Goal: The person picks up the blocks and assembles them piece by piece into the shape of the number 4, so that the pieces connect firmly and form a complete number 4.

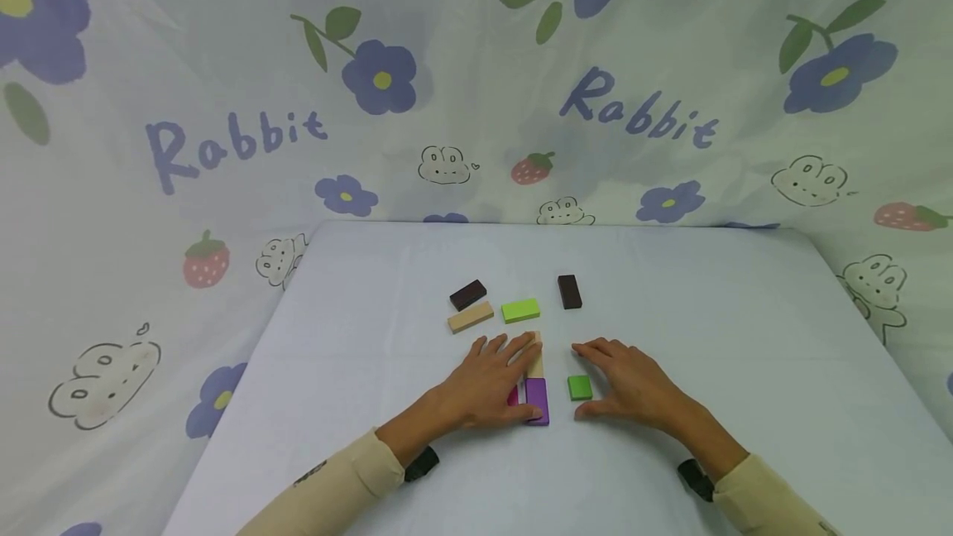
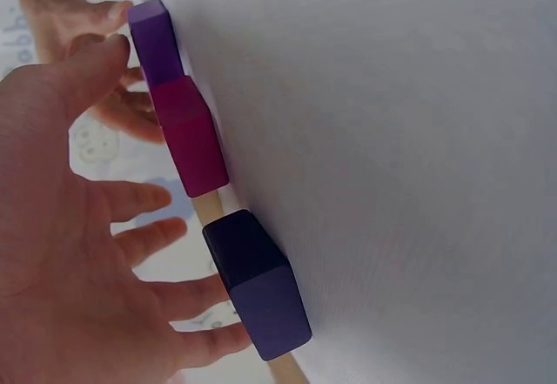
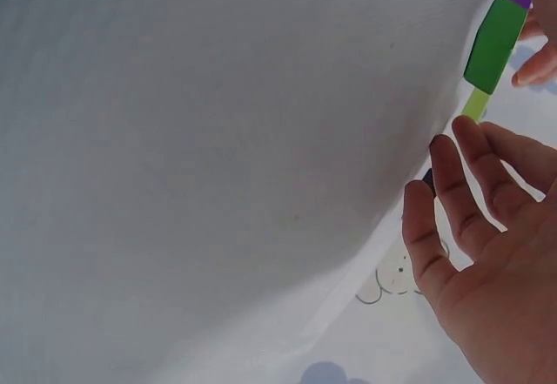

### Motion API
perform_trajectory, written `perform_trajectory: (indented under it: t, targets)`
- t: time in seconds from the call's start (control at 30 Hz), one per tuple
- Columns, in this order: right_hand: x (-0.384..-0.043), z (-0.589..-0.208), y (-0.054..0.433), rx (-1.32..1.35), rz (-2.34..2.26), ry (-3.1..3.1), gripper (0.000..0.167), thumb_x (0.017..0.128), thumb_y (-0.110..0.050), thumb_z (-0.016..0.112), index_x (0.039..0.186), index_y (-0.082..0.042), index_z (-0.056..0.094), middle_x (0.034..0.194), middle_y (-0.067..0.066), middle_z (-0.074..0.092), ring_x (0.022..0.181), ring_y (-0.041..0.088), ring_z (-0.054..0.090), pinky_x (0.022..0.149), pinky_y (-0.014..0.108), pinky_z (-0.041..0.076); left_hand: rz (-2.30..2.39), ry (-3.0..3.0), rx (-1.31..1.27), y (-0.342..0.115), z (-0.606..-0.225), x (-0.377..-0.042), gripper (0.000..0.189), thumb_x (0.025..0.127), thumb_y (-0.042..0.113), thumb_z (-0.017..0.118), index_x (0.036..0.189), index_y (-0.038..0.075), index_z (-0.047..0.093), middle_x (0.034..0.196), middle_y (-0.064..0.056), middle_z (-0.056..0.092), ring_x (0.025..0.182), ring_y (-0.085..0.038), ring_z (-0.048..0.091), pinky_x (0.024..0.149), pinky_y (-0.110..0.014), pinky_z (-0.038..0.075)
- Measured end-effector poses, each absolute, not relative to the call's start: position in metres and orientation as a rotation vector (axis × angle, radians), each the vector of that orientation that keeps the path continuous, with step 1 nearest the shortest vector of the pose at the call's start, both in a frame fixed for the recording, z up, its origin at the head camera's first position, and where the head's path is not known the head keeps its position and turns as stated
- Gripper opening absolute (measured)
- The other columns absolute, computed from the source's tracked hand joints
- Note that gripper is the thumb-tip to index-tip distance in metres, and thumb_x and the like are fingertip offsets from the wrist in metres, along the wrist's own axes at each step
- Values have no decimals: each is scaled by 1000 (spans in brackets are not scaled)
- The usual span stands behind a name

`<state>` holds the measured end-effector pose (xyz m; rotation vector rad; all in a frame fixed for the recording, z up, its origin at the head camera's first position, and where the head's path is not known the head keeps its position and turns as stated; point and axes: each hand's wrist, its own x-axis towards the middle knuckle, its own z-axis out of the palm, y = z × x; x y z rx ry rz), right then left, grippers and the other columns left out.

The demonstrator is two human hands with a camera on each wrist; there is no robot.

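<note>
My left hand [image 1: 491,383] lies spread over a few blocks, its fingers mostly straight. Its thumb overlaps the near end of a purple block [image 1: 538,395], and its index finger reaches the far end of a light wood block [image 1: 535,366] lined up behind the purple one. Under this palm a magenta block [image 2: 189,136] is mostly hidden from the head view. A dark blue block [image 2: 258,284] shows by the fingers in the left wrist view. My right hand [image 1: 636,383] is beside a small green block [image 1: 579,388], thumb and fingers apart around it, with nothing gripped.
Beyond the hands lie a lime green block [image 1: 520,310], another light wood block [image 1: 471,318] and two dark brown blocks, one at left [image 1: 468,294] and one at right [image 1: 569,292]. A white cloth covers the table [image 1: 744,337]. A printed curtain [image 1: 476,89] hangs behind it.
</note>
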<state>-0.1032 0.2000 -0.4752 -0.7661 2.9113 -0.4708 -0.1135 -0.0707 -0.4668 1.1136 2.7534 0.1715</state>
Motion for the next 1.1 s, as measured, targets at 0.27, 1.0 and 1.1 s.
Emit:
perform_trajectory:
  t: [0.27, 1.0, 1.1]
  targets:
    - [-104, -474, 199, -751, -456, 2897, 93, 68, -65, 85, 139, -10, 61, 132, 9, 62, 116, 30, 60, 92, 52, 52, 159, 2759, 1118, -71, -468, -114, 89, 92, 67, 56, 161, 17, 29, 166, -4, 27, 145, -35, 35, 116, -59, 27]
    - [-104, -475, 196, -809, -420, 2923, 68, 73, -52, 87, 128, -15, 69, 122, 2, 68, 110, 24, 62, 88, 44, 52, 128, 2759, 1103, -71, -467, -112, 86, 92, 69, 55, 158, 17, 36, 162, -2, 34, 146, -36, 34, 116, -58, 27]
    - [-103, -475, 195, -816, -410, 2932, 65, 73, -51, 87, 125, -15, 70, 120, 0, 68, 109, 22, 62, 87, 43, 52, 127, 2756, 1103, -71, -467, -112, 86, 92, 68, 55, 158, 17, 36, 163, -2, 33, 146, -36, 34, 116, -59, 26]
